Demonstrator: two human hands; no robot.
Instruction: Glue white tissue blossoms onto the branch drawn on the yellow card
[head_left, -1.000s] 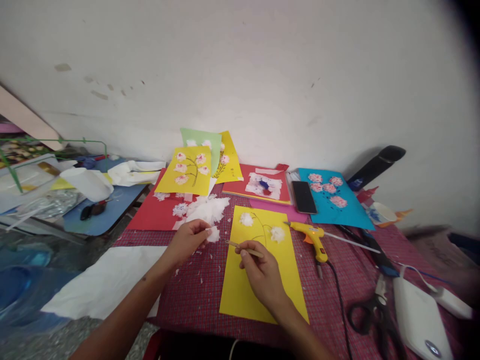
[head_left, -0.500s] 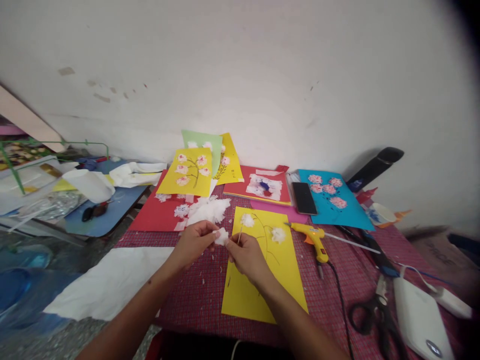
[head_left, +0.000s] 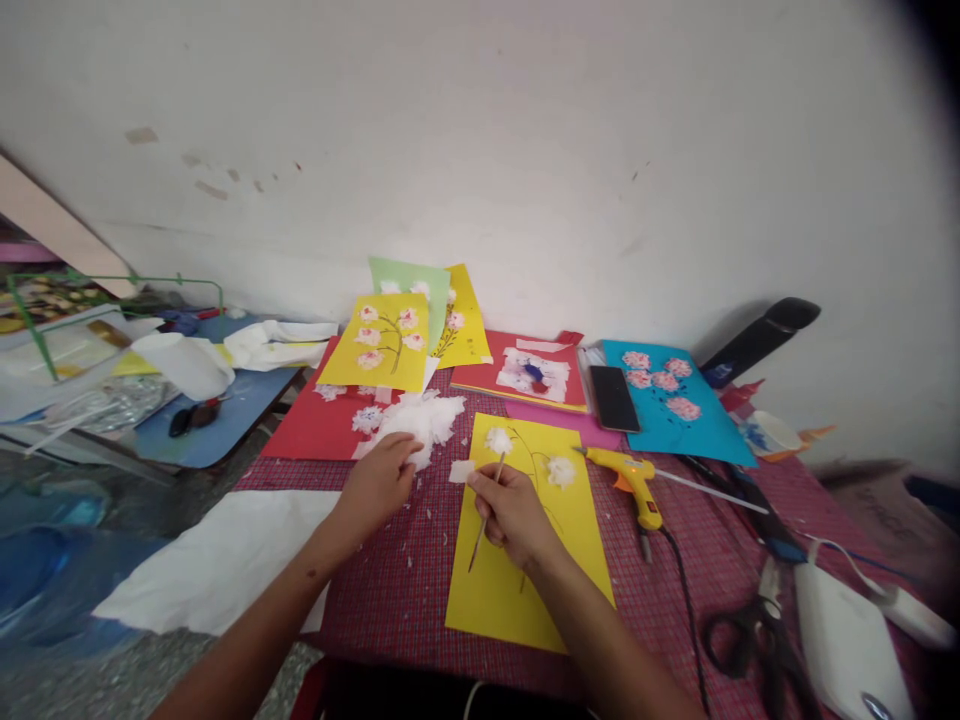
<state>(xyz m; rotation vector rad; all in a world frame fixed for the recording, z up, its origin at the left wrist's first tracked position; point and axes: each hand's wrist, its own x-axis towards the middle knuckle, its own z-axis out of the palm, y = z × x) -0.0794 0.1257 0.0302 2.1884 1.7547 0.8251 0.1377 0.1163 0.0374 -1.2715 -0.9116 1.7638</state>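
My right hand (head_left: pixel 514 515) is closed over a yellow sheet (head_left: pixel 577 560). It pinches a thin stick (head_left: pixel 478 548) with a dark lower tip, and a small white tissue piece (head_left: pixel 460 471) sticks out past the thumb. White fluffy tissue blossoms (head_left: pixel 560 471) and drawn stems are on this sheet. My left hand (head_left: pixel 381 485) is at the near edge of a pile of white tissue pieces (head_left: pixel 435 415). Its fingers are partly stretched, and nothing shows between them.
A yellow glue gun (head_left: pixel 634 478) with its cord lies right of the sheet, near black scissors (head_left: pixel 757 640) and a white device (head_left: pixel 851 630). Behind are a phone (head_left: pixel 613 398), a blue flower sheet (head_left: pixel 671 425) and a finished yellow picture (head_left: pixel 345 362). White cloth-like paper (head_left: pixel 217 560) overhangs the left edge.
My hands have come apart. My left hand has let go of the white tissue and gone to the pile; my right hand keeps the stick and a tissue piece.
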